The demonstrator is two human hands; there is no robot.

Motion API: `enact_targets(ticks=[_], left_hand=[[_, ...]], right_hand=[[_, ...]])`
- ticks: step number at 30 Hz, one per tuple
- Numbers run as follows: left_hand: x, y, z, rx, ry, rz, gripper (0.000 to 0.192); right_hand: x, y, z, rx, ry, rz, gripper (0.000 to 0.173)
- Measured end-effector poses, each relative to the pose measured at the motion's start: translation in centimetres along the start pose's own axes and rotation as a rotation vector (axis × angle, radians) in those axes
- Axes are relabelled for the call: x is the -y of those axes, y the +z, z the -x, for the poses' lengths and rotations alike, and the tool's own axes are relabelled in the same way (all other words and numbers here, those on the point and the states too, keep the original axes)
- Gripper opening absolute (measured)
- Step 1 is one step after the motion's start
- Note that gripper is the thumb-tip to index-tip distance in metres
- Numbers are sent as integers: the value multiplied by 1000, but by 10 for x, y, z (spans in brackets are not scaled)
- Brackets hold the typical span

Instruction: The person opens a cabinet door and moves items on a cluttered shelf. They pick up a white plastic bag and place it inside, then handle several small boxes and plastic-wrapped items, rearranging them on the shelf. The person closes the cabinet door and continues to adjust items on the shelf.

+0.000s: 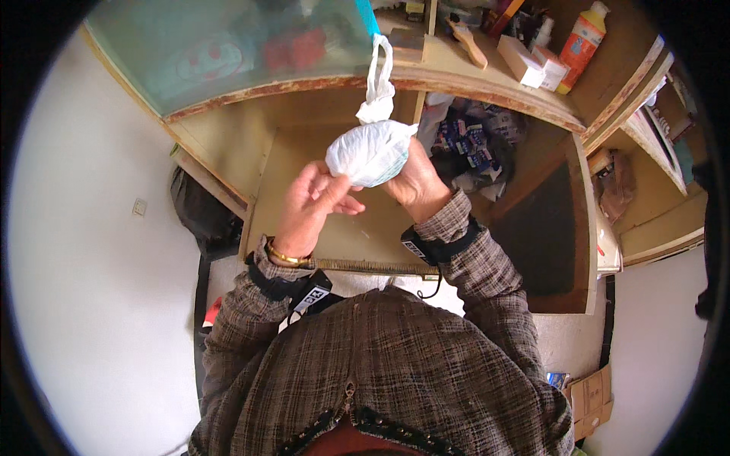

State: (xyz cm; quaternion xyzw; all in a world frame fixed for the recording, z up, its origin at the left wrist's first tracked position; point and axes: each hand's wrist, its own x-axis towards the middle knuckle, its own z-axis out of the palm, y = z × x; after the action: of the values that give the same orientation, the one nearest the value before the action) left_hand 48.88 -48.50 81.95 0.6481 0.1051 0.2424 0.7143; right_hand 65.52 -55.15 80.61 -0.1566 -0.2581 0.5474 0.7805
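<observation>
A filled white plastic bag [368, 153] hangs by its twisted handles from a turquoise strap [368, 17] at the cabinet's upper edge. My left hand [313, 199] pinches the bag's lower left side with the thumb, the other fingers partly spread beneath it. My right hand [415, 179] is at the bag's right side, with its fingers hidden behind the bag. What the bag contains cannot be seen. Both hands are in front of the open lower compartment of a wooden cabinet [319, 233].
An open cabinet door [590, 228] stands at the right. Bags and small packages [473, 139] fill the right compartment. On the shelf above are a wooden-handled brush [470, 45], small boxes [520, 60] and an orange bottle [582, 45]. A black bag [199, 211] hangs at the left.
</observation>
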Motion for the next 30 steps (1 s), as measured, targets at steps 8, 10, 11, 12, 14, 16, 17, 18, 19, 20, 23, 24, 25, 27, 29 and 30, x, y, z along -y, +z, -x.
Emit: enact_targets(ticks=[8,10,11,12,14,16,17,18,19,20,23,24,25,27,29,30], left_hand=[[42,-36,6,-89,-173,-30,25],[47,-40,8,-101,-171,-34,24],[49,-42,8,-102,-170,-50,24],[51,-43,10,-102,-174,-67,24],[55,-45,11,-86,-169,-94,22],[59,-46,11,-64,-151,-112,21],[61,-47,12,-53,-150,-136,21],[62,-48,11,-41,-148,-161,20],[63,-49,11,-36,-151,-186,19],[64,-50,11,-19,-144,-201,19],[67,-52,13,24,-145,-295,19],[68,-53,14,44,-150,-355,19],[69,-54,16,83,-151,-380,20],[71,-57,19,139,-211,-529,21],[77,-61,25,137,-271,-557,28],[81,-63,27,147,-264,-564,22]], right_hand=[[-44,-17,15,-129,60,4,27],[-50,-23,20,-143,174,-212,33],[-53,-26,23,-110,223,-332,36],[-56,-30,24,-94,312,-411,42],[-59,-36,31,-2,300,-464,44],[-62,-42,37,26,281,-470,47],[-63,-44,40,26,269,-464,48],[-65,-45,43,25,256,-458,50],[-66,-47,46,15,251,-461,46],[-68,-48,48,6,246,-464,43],[-73,-52,56,8,270,-304,39],[-75,-54,59,12,284,-222,39],[-77,-57,63,17,319,-130,39],[-79,-63,73,32,373,52,41],[-89,-67,80,-42,452,45,37],[-93,-70,84,-8,410,77,36]])
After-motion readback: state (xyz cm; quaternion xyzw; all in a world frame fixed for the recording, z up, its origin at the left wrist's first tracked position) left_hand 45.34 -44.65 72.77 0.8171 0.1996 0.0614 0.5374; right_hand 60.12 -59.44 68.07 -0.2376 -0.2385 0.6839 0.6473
